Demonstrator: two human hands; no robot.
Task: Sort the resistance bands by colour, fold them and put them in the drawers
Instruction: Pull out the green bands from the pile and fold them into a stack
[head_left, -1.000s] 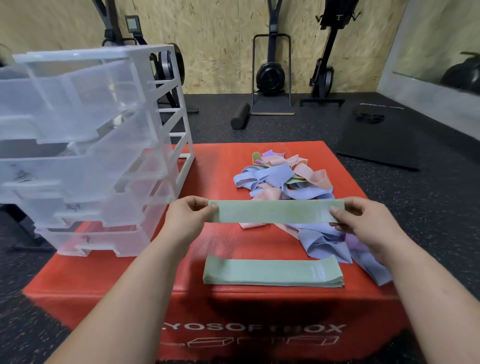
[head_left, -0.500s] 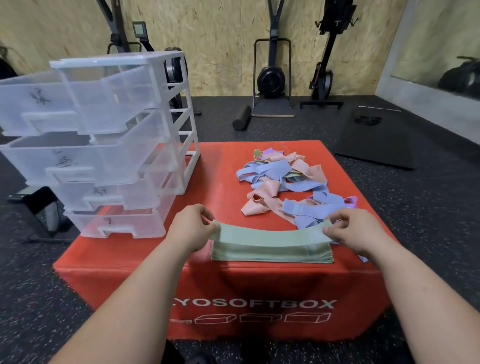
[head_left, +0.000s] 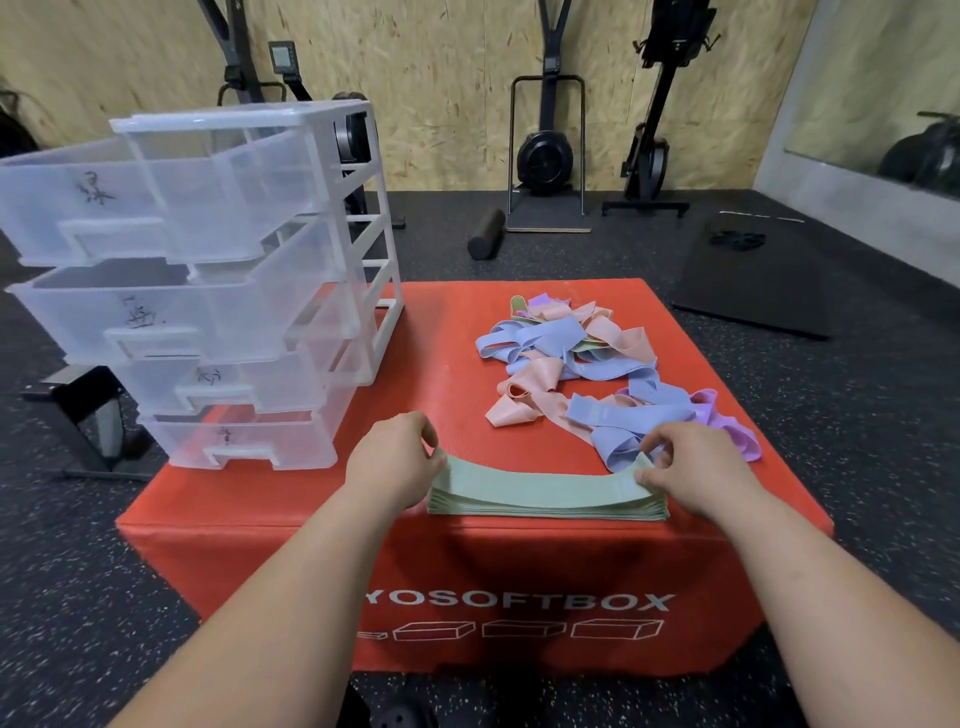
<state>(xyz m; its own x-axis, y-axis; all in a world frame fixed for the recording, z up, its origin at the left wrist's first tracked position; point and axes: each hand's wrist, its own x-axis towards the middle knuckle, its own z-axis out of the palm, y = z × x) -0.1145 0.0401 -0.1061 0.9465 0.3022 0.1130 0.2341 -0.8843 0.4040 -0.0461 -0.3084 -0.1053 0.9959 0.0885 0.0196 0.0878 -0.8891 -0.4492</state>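
Observation:
A flat stack of green resistance bands (head_left: 545, 506) lies near the front edge of the red soft box (head_left: 291, 499). The top green band (head_left: 535, 486) sags onto the stack, its ends still raised. My left hand (head_left: 395, 465) pinches its left end and my right hand (head_left: 691, 470) pinches its right end. A tangled heap of blue, pink, purple and green bands (head_left: 582, 364) lies behind my right hand. A clear plastic drawer unit (head_left: 218, 291) stands on the box's left side with its labelled drawers pulled out towards me.
Black rubber floor surrounds the box. A dark metal stand (head_left: 83, 410) sits on the floor by the drawers. Gym machines (head_left: 545, 150), a foam roller (head_left: 485, 240) and a black mat (head_left: 763, 275) stand farther back by the wooden wall.
Both hands lowered the stretched green band from above the box down onto the green stack. The view shifted, showing more of the drawer unit.

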